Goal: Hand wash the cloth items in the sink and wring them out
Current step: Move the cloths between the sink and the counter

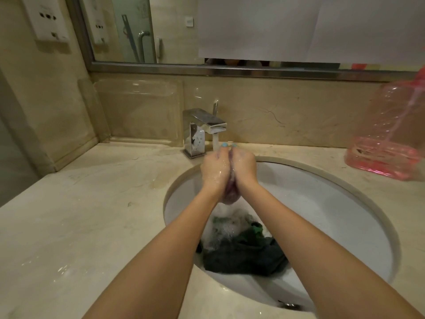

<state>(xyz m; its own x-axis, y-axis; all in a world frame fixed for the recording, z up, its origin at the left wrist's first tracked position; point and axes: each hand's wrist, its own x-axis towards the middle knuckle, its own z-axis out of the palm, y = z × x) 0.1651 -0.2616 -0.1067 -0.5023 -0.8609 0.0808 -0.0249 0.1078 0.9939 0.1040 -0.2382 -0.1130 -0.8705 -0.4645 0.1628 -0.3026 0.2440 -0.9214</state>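
Observation:
Both hands are raised over the white sink (333,203), just under the running chrome tap (207,125). My left hand (215,168) and my right hand (245,164) grip a small wet pinkish-purple cloth (231,194) between them; its lower end bulges out below my wrists. Soap suds cover my fingers. At the bottom of the sink lies a heap of dark green and dark blue cloth items (248,252) with foam on top.
A beige stone counter (92,215) surrounds the sink, wet near the tap. A pink transparent plastic jug (391,139) stands at the right. A clear tray (138,109) leans on the back wall under the mirror (161,31).

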